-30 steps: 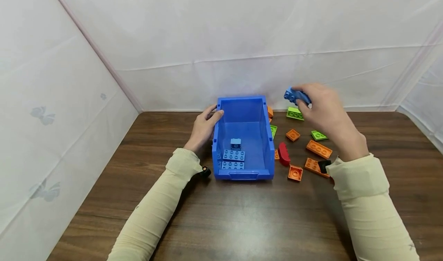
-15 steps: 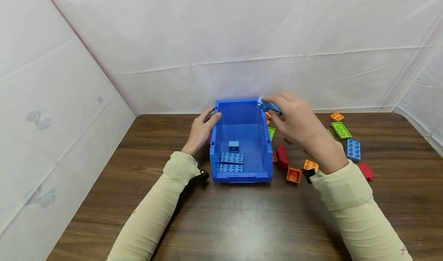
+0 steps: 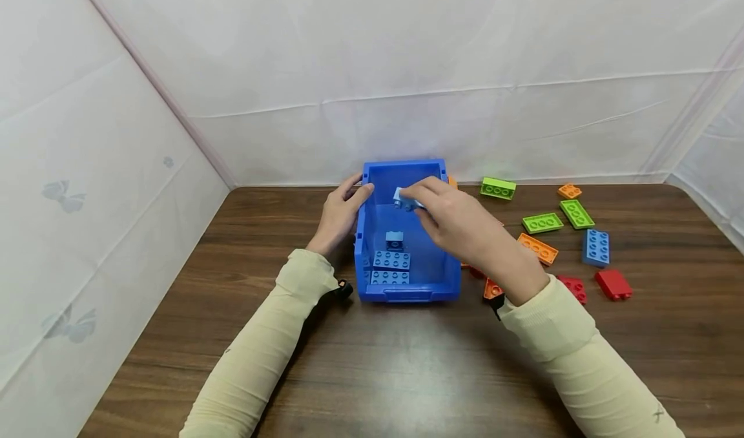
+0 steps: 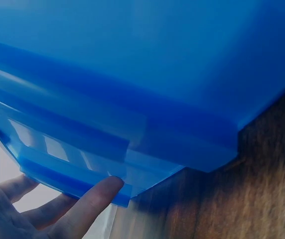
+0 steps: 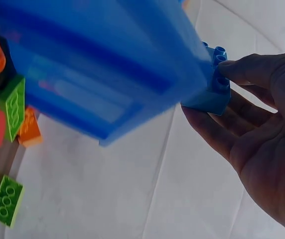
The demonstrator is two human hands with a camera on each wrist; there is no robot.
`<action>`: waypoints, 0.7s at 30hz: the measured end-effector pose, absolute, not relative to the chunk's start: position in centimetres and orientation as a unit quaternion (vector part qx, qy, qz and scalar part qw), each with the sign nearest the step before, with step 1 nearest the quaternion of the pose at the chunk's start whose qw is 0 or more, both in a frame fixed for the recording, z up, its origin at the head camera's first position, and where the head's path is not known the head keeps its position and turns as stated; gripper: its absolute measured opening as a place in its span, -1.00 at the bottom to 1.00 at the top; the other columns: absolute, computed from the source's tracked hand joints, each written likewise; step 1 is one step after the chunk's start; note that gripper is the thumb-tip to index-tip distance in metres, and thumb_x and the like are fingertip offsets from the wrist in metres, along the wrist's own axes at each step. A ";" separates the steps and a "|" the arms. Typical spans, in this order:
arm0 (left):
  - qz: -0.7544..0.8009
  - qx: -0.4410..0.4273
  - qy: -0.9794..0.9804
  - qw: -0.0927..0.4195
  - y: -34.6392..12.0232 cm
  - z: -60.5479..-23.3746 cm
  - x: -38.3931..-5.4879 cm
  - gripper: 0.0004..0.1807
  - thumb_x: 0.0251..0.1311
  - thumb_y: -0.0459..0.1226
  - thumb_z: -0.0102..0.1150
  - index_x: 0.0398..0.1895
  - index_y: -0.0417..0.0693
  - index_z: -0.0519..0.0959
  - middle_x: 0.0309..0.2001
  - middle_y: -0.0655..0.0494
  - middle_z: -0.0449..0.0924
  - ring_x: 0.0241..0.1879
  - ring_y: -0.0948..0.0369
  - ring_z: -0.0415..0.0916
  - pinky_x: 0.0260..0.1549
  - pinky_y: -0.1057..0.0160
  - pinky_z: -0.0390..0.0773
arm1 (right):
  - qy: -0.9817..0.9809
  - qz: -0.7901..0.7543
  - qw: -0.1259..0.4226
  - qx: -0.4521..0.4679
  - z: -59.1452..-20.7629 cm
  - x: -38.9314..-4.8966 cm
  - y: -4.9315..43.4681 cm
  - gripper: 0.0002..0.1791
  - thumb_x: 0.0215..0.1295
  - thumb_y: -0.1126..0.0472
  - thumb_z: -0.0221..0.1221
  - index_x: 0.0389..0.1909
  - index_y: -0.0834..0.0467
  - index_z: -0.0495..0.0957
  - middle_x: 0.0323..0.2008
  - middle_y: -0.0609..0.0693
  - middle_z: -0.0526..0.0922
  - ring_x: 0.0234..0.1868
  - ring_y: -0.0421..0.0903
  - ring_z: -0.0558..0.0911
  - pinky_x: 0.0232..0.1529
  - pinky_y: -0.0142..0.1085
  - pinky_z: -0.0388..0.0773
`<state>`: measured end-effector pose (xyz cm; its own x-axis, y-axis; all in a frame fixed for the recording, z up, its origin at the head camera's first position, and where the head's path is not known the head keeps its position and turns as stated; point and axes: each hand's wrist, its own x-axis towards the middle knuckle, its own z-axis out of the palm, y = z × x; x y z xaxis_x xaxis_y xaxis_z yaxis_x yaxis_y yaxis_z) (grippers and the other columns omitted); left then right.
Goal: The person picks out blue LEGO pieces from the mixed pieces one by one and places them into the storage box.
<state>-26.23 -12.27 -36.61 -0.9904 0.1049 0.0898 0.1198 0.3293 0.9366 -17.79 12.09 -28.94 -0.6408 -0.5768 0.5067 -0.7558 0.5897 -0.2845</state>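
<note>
The blue storage bin (image 3: pixel 409 294) sits on the table with several light blue toy bricks (image 3: pixel 392 260) lying toward its front left. My left hand (image 3: pixel 336 221) holds the bin's left side, thumb over the rim; in the left wrist view the thumb (image 4: pixel 95 201) lies along the bin's edge. Over the bin's inside, toward the back, my right hand (image 3: pixel 465 221) pinches a blue toy brick (image 3: pixel 403 199) above the floor. The right wrist view shows that brick (image 5: pixel 210 97) between thumb and fingers, studs toward the thumb.
Right of the bin are scattered toy bricks: green (image 3: pixel 498 188), orange (image 3: pixel 538 249), red (image 3: pixel 613 285) and a blue one (image 3: pixel 596 247). Some lie partly hidden under the right forearm. A white cloth wall (image 3: pixel 325 70) stands behind the table (image 3: pixel 372 373).
My right hand has moved left with the blue brick, from above the loose bricks, past the bin's right rim, to over its inside. The left hand stays at the bin's left side.
</note>
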 end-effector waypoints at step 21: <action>-0.587 -0.071 -0.806 0.008 -12.1 -36.7 -26.4 -0.30 0.48 0.21 0.14 0.59 0.23 0.40 0.33 -0.08 0.58 0.08 -0.06 0.67 -0.07 -0.06 0.70 | -0.902 0.188 0.058 0.384 -31.4 -16.7 8.4 -0.62 0.55 0.42 0.18 0.32 0.30 0.58 0.07 0.19 0.64 -0.01 0.01 0.71 0.06 -0.17 0.70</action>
